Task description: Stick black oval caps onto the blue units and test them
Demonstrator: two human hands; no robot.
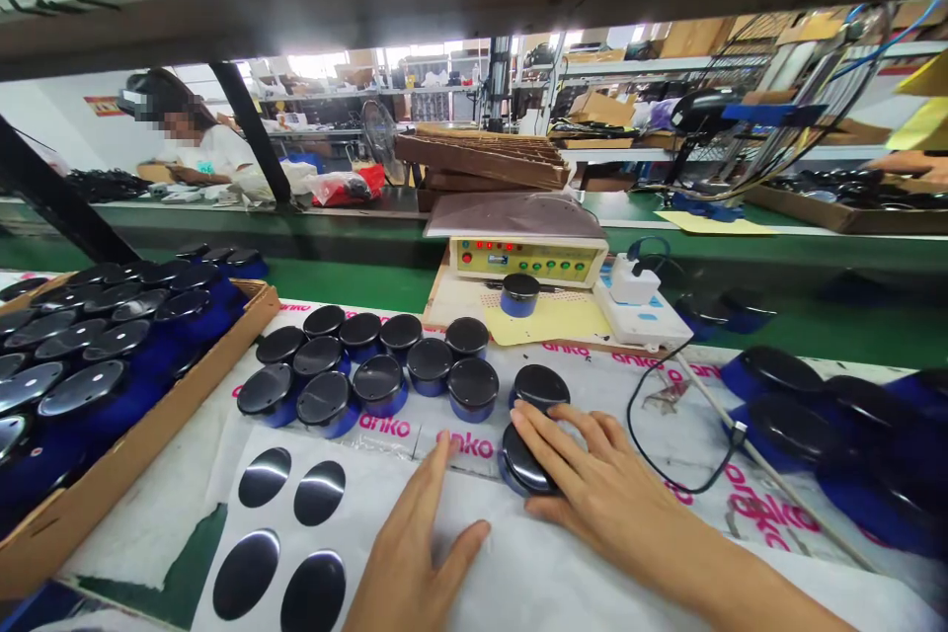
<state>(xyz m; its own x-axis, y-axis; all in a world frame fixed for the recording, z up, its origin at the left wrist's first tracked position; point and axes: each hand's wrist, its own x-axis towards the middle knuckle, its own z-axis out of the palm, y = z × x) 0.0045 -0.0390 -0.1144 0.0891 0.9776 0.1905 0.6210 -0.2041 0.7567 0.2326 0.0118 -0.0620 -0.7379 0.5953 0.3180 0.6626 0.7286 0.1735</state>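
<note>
My right hand [585, 464] lies over a round blue item with a black top [524, 466], its fingers spread across the top and side. Just behind that item, touching my fingertips, stands another black-topped blue item [540, 385]. My left hand [422, 543] is raised over the white sheet [400, 484], fingers extended and thumb apart, holding nothing. To its left, several glossy black discs [320, 494] lie on the sheet. Several more blue items with black tops [380, 383] stand in rows behind my left hand.
A cardboard tray [185, 375] of black-topped items fills the left. A control box [529, 260], a power strip [643, 314] and a black cable [692, 491] lie ahead. More blue items [789, 430] stand at right. A person [214, 148] sits across the line.
</note>
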